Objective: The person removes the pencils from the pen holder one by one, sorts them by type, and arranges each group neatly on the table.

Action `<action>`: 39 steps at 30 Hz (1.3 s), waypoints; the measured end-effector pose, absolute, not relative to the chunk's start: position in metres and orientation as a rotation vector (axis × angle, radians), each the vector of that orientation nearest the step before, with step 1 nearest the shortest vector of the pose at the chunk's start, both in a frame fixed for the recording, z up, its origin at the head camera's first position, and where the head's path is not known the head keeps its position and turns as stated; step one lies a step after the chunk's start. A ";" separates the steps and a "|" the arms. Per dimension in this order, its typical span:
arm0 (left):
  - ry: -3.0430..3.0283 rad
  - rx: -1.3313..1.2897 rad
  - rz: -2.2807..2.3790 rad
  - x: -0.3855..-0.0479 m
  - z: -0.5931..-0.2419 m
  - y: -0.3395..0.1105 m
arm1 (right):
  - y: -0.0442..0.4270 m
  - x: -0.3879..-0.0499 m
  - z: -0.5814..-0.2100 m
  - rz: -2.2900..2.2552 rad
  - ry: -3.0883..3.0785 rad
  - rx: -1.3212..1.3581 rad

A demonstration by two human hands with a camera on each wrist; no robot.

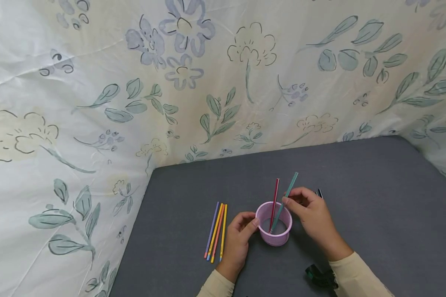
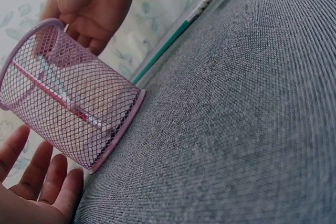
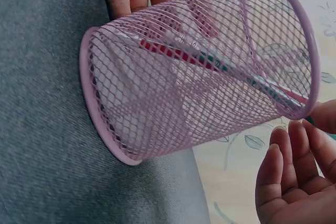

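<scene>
A pink mesh pencil cup [image 1: 276,240] stands upright on the grey table. My left hand [image 1: 239,237] holds its left side, thumb at the rim and fingers against the mesh, as the right wrist view also shows. My right hand [image 1: 314,212] pinches a teal pencil [image 1: 292,183] near the right rim; its lower end is inside the cup. A dark red pencil [image 1: 275,194] leans inside beside it. Through the mesh in the right wrist view, the red pencil [image 3: 163,50] and the teal pencil [image 3: 252,81] cross closely.
Several purple, yellow and orange pencils [image 1: 216,233] lie side by side left of my left hand. Another green pencil [image 2: 163,51] lies on the table behind the cup. A dark object [image 1: 321,277] sits beside my right sleeve. Floral cloth [image 1: 215,136] hangs behind the table.
</scene>
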State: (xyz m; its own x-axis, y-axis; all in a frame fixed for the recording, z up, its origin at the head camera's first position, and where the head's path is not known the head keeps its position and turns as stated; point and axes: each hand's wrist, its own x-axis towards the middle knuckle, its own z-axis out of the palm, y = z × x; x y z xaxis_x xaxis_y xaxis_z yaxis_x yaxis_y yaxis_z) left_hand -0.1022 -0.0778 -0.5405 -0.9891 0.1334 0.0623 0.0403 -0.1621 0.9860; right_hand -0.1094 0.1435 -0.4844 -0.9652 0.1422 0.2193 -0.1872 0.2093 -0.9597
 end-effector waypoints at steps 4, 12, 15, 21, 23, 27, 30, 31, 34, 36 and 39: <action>1.995 0.205 2.337 -0.102 -0.540 -0.078 | 0.147 -0.110 -0.482 1.867 -2.179 0.053; 1.994 0.208 2.334 -0.103 -0.541 -0.079 | 0.152 -0.110 -0.478 1.950 -2.092 0.025; 1.992 0.212 2.336 -0.103 -0.541 -0.079 | 0.153 -0.110 -0.479 1.986 -2.041 0.024; 1.994 0.230 2.341 -0.103 -0.542 -0.080 | 0.157 -0.109 -0.477 2.077 -1.927 0.027; 1.994 0.236 2.343 -0.104 -0.541 -0.080 | 0.158 -0.108 -0.477 2.114 -1.888 0.033; 1.997 0.240 2.338 -0.104 -0.541 -0.080 | 0.161 -0.107 -0.476 2.186 -1.821 0.039; 1.999 0.232 2.333 -0.104 -0.541 -0.080 | 0.163 -0.106 -0.475 2.225 -1.780 0.045; 2.000 0.229 2.331 -0.104 -0.541 -0.080 | 0.163 -0.106 -0.475 2.233 -1.769 0.049; 1.999 0.223 2.334 -0.104 -0.540 -0.080 | 0.165 -0.107 -0.475 2.262 -1.719 0.053; 2.002 0.219 2.335 -0.104 -0.540 -0.080 | 0.167 -0.107 -0.475 2.273 -1.692 0.052; 2.000 0.210 2.340 -0.104 -0.540 -0.079 | 0.168 -0.107 -0.474 2.283 -1.661 0.049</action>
State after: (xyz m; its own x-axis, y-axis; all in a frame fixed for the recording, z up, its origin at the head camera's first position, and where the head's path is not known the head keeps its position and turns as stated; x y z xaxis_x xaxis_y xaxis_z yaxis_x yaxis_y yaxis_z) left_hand -0.1040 -0.0790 -0.5402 -0.9891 0.1308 0.0669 0.0457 -0.1583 0.9863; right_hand -0.1067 0.1679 -0.4744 -0.9495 0.2326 0.2106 -0.2720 -0.2753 -0.9221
